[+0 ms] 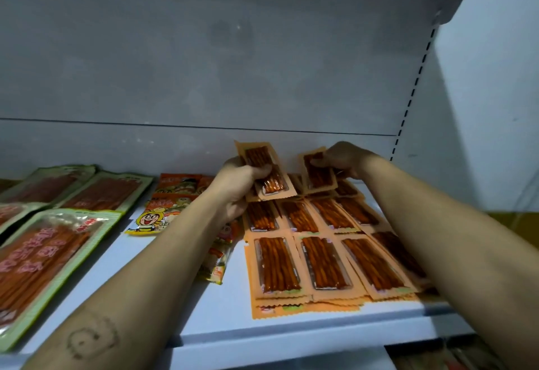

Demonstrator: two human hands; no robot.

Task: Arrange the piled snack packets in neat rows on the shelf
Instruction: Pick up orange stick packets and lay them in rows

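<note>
Glossy, oblong, serrated-edged orange packets (323,261)

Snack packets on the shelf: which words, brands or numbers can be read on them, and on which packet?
None can be read surely.
Green-edged packets: large pale characters, too blurred.
Yellow cartoon packets: print too blurred.
Orange packets: print too small.
Left forearm: drawn smiley face, no words.

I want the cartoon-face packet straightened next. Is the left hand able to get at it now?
Probably not yet: the left hand grips orange packets. The cartoon-face packet lies uncovered beside that forearm, so the path looks free once the hand empties.
</note>
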